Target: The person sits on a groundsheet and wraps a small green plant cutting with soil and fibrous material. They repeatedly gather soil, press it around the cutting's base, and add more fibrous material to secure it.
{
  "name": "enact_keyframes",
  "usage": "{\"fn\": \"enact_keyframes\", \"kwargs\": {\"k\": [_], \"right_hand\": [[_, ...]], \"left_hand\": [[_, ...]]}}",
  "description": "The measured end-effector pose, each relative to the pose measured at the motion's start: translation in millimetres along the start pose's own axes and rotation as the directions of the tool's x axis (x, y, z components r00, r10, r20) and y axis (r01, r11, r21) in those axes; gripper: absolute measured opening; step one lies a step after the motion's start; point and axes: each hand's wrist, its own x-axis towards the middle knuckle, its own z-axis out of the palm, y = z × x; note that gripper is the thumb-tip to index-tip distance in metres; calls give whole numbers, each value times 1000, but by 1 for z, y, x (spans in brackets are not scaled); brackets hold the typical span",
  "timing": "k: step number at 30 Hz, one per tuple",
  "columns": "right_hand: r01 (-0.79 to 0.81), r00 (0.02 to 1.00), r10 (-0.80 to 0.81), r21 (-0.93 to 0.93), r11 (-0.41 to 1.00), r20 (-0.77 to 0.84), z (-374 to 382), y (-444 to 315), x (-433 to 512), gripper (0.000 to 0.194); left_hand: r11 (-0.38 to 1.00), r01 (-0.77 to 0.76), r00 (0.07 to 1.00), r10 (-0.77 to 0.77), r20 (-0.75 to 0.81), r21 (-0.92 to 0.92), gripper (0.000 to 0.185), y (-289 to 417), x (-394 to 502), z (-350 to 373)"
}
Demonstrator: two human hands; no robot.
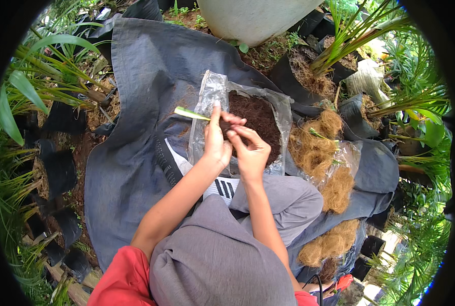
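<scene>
My left hand (215,139) is raised over a clear plastic bag, its fingers around a small green plant cutting (191,113). The cutting's pale leaf end sticks out to the left. A dark clump of growing medium (225,126) sits at the cutting's base, partly hidden by my fingers. My right hand (253,151) meets the left one there, its thumb and fingertips pinched on the clump. Below both hands lies the open clear plastic bag (208,90), with dark brown coir-like potting mix (260,118) inside.
A dark ground sheet (135,153) spreads under me. Bundles of tan coconut fibre (319,141) lie at right, with more fibre (330,243) lower down. Potted plants in black bags (59,168) line both sides. A large pale pot (258,19) stands ahead. Another person's hand (327,288) shows lower right.
</scene>
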Motion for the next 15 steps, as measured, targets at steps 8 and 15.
{"fn": "enact_keyframes", "kwargs": {"k": [8,15], "right_hand": [[-381,912,409,413,827,23,-9,-19,-1,27],[162,983,-170,-114,980,-66,8,-15,-14,29]], "left_hand": [[945,-154,965,82,249,288,35,21,-7,24],[996,80,997,-81,-18,-34,45,7,3,18]]}}
